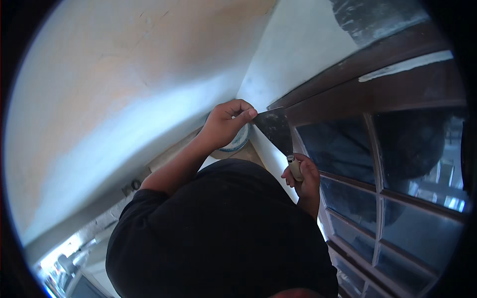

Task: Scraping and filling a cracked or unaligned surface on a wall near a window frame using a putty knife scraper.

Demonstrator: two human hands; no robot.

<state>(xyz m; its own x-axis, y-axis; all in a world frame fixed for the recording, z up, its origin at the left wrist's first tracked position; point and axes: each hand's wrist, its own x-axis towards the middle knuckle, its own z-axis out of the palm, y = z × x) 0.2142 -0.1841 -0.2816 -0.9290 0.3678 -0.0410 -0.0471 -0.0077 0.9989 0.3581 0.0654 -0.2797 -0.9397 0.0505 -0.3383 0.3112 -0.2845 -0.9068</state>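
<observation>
A putty knife has a wide dark metal blade point(273, 128) with pale smudges and a short beige handle point(295, 170). My left hand point(226, 124) pinches the upper left corner of the blade between thumb and fingers. The fingers of my right hand point(308, 184) are wrapped round the handle, lower and to the right. Behind my left hand and wrist, a round container point(236, 143) with pale residue on its rim is partly hidden.
A pale, patchy wall point(99, 69) meets another at a corner above me. On the right is a brown-framed glazed door or window point(380, 193), with a whitish streak on its upper frame. A brown surface point(238, 156) lies under the container. My dark-clothed torso fills the lower middle.
</observation>
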